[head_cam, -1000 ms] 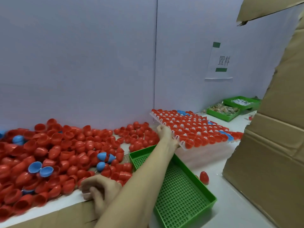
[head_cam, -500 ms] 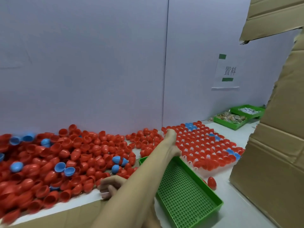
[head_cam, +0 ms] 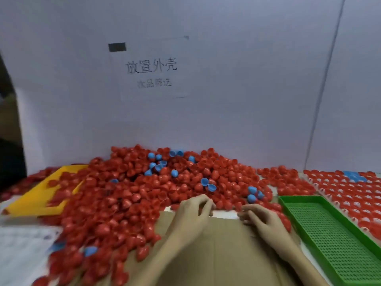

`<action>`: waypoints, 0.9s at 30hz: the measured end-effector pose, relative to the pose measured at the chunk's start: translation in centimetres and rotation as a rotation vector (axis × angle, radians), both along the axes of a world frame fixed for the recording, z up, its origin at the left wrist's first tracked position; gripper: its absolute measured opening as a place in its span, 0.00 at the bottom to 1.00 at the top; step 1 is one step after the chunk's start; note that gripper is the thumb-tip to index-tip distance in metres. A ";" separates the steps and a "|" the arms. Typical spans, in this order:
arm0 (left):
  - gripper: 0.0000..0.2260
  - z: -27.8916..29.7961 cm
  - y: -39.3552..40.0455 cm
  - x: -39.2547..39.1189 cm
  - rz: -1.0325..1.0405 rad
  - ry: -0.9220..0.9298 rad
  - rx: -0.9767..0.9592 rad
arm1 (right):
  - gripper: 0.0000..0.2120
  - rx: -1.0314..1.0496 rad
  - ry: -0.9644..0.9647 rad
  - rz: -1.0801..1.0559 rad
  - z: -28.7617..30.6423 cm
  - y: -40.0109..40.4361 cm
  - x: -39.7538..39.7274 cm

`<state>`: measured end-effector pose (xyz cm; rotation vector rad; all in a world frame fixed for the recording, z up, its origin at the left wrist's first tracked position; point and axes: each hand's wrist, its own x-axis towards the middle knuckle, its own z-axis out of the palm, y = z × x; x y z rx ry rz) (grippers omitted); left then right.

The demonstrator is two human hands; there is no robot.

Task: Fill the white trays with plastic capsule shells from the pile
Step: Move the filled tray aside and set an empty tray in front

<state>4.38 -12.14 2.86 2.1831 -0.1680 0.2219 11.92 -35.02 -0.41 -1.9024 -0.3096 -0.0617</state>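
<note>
A big pile of red capsule shells (head_cam: 144, 190), with a few blue shells (head_cam: 252, 194) mixed in, covers the table against the white wall. A white tray (head_cam: 350, 218) packed with red shells and some blue ones lies at the far right. My left hand (head_cam: 191, 211) and my right hand (head_cam: 261, 218) rest side by side on a cardboard sheet (head_cam: 216, 250) at the pile's near edge. Their fingers are loosely curled, tips at the nearest shells. I see no shell held in either hand.
An empty green perforated tray (head_cam: 329, 234) lies between my right hand and the white tray. A yellow tray (head_cam: 39, 195) sits half buried at the pile's left. A paper label (head_cam: 152, 69) hangs on the wall. White paper (head_cam: 18, 250) lies at the lower left.
My right hand has left the white tray's edge and come back beside my left hand at the pile. My view has swung left, so the pile is now central.
</note>
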 end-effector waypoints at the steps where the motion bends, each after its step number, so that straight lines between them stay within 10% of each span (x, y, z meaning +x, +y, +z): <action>1: 0.10 -0.9 3.3 -0.7 0.118 -0.076 0.074 | 0.10 -0.055 0.041 -0.054 -1.9 -3.8 -0.8; 5: 0.02 -3.5 17.6 -6.2 0.511 -0.336 0.457 | 0.11 -0.190 -0.107 -0.130 -5.2 -1.0 -0.3; 10: 0.24 -5.1 26.5 -11.3 0.965 0.166 0.854 | 0.12 -0.004 -0.045 -0.089 -5.5 0.0 0.2; 17: 0.21 -4.1 29.6 -11.3 0.879 0.430 0.896 | 0.12 0.076 0.033 -0.084 -5.8 1.5 -0.4; 27: 0.19 2.8 29.1 -13.2 0.945 0.127 0.977 | 0.14 0.047 0.061 -0.183 -4.4 1.5 -1.8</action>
